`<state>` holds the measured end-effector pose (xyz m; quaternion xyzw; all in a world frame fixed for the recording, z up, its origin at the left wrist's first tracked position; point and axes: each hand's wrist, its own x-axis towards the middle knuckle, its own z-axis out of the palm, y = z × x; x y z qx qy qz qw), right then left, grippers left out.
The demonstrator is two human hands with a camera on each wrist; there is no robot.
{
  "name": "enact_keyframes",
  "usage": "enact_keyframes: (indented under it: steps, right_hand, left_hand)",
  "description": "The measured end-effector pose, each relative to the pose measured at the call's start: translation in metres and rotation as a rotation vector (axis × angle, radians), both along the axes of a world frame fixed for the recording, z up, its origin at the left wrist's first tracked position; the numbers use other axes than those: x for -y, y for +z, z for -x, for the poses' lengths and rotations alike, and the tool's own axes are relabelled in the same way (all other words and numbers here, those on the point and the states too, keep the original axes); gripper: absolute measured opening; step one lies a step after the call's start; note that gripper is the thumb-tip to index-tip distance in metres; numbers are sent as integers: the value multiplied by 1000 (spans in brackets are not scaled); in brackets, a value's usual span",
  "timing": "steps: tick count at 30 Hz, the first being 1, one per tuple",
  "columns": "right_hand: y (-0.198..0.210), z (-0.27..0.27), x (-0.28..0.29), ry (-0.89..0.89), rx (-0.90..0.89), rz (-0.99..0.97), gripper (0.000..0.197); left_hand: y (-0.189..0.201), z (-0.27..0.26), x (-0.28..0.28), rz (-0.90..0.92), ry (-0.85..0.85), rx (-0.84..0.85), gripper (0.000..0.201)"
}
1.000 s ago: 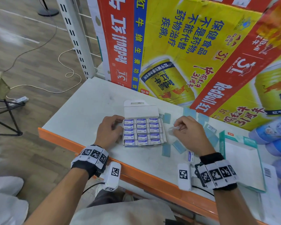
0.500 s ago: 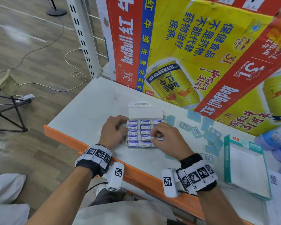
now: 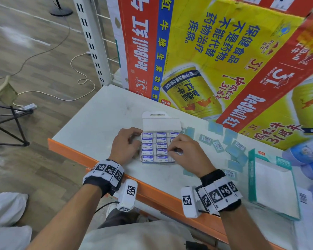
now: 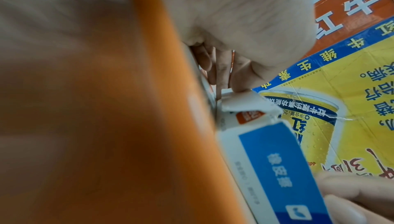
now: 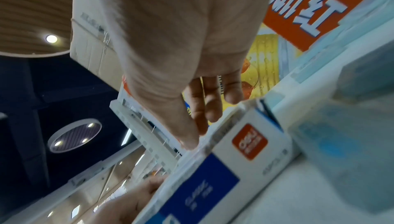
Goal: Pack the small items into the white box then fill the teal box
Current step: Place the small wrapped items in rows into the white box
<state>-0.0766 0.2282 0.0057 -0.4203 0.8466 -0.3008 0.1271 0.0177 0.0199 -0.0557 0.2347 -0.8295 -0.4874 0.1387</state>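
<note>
White box [image 3: 161,123] held by left hand [image 3: 126,143]; right hand [image 3: 186,154] fingers pinch one eraser [image 3: 178,152].

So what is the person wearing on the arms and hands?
Both forearms are bare, no sleeves, no gloves. The left hand and right hand each have a black wristband ringed with white blocks bearing black square codes, plus a white camera box; a thin black cable leaves the left one.

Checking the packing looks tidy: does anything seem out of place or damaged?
Teal packets lie scattered loose right of the white box; its flap edge looks torn.
</note>
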Motion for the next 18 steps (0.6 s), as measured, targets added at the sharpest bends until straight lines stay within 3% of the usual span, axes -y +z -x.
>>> enact_keyframes:
  steps: [3, 13, 18]
  right_hand:
    - [4, 11, -20, -126, 24, 34, 7]
    - [-10, 29, -109, -490, 66, -165, 12]
    - [-12, 22, -118, -544, 112, -277, 11]
  left_hand:
    - [0, 0, 0, 7, -1, -2, 32]
    - [3, 0, -2, -4, 33, 11, 36]
    - [4, -1, -2, 3, 32, 25, 37]
